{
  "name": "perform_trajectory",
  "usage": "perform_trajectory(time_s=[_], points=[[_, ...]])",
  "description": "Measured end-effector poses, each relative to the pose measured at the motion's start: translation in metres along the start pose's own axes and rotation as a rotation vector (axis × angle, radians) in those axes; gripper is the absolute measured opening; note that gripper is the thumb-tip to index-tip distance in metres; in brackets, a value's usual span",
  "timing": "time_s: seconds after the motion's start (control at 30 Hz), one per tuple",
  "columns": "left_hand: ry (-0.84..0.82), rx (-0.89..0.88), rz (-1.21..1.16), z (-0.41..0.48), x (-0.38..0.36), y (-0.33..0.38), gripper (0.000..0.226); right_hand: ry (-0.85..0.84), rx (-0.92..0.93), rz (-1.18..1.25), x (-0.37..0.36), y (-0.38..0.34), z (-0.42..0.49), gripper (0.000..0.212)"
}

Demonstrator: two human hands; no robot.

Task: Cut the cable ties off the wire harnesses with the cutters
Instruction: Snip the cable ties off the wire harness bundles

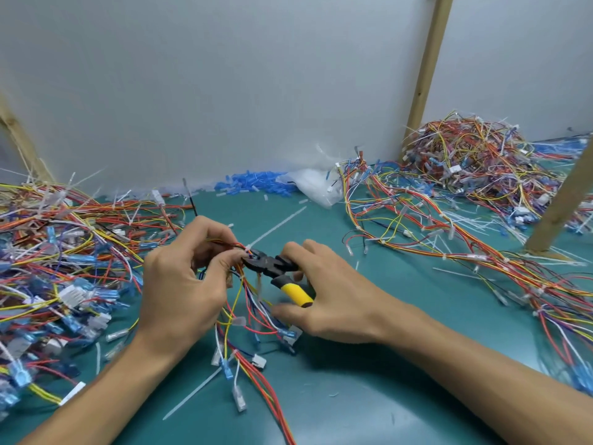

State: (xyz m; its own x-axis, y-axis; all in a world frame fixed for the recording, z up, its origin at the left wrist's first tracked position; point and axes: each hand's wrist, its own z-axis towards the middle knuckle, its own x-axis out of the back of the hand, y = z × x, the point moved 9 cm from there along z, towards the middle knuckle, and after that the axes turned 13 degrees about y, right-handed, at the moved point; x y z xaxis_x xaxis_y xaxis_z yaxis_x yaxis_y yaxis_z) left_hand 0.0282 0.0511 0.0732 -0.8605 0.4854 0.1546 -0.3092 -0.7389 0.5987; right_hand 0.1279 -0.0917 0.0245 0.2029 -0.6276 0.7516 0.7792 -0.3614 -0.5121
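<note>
My left hand (183,284) pinches a wire harness (253,319) of red, yellow, blue and white wires just above the green mat. My right hand (324,300) grips the cutters (279,271), which have black jaws and yellow handles. The jaws sit at the bundle right by my left fingertips, where a white cable tie shows. The harness ends hang down toward me, with blue and clear terminals lying on the mat.
A heap of harnesses (57,268) covers the left of the mat (369,396). Another heap (475,162) lies at the back right, with strands trailing to the right edge. Cut white ties lie scattered. Wooden posts (426,69) stand at the back and right. A plastic bag (317,184) lies by the wall.
</note>
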Motion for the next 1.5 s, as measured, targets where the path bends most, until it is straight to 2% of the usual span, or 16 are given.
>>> perform_trajectory(time_s=[0.07, 0.2, 0.3, 0.5, 0.63, 0.8, 1.03, 1.3, 1.5], points=[[-0.014, 0.011, 0.000, 0.000, 0.000, -0.001, 0.018, 0.007, -0.046, 0.000, 0.005, 0.008, 0.000, 0.042], [-0.002, 0.076, -0.040, 0.001, -0.001, -0.006, 0.021, 0.196, -0.131, 0.049, 0.028, 0.018, 0.006, 0.043], [0.005, 0.117, -0.084, 0.003, -0.001, -0.011, 0.020, 0.245, -0.151, 0.092, 0.030, 0.018, 0.008, 0.045], [-0.020, 0.110, -0.109, 0.005, 0.000, -0.011, 0.024, 0.250, -0.138, 0.201, 0.030, 0.010, 0.006, 0.049], [-0.086, 0.102, -0.082, -0.003, -0.009, -0.011, 0.035, 0.236, -0.132, 0.195, 0.031, 0.006, 0.005, 0.042], [-0.074, 0.104, -0.053, -0.004, -0.009, -0.014, 0.044, 0.270, -0.094, 0.187, 0.037, 0.004, 0.004, 0.030], [-0.092, 0.117, -0.106, -0.005, -0.009, -0.010, 0.039, 0.279, -0.018, 0.126, 0.039, 0.000, 0.004, 0.039], [-0.129, 0.121, -0.134, -0.005, -0.012, -0.011, 0.041, 0.303, 0.110, 0.034, 0.036, -0.005, 0.006, 0.037], [-0.123, 0.119, -0.146, -0.006, -0.012, -0.012, 0.042, 0.293, 0.119, 0.041, 0.035, -0.008, 0.006, 0.043]])
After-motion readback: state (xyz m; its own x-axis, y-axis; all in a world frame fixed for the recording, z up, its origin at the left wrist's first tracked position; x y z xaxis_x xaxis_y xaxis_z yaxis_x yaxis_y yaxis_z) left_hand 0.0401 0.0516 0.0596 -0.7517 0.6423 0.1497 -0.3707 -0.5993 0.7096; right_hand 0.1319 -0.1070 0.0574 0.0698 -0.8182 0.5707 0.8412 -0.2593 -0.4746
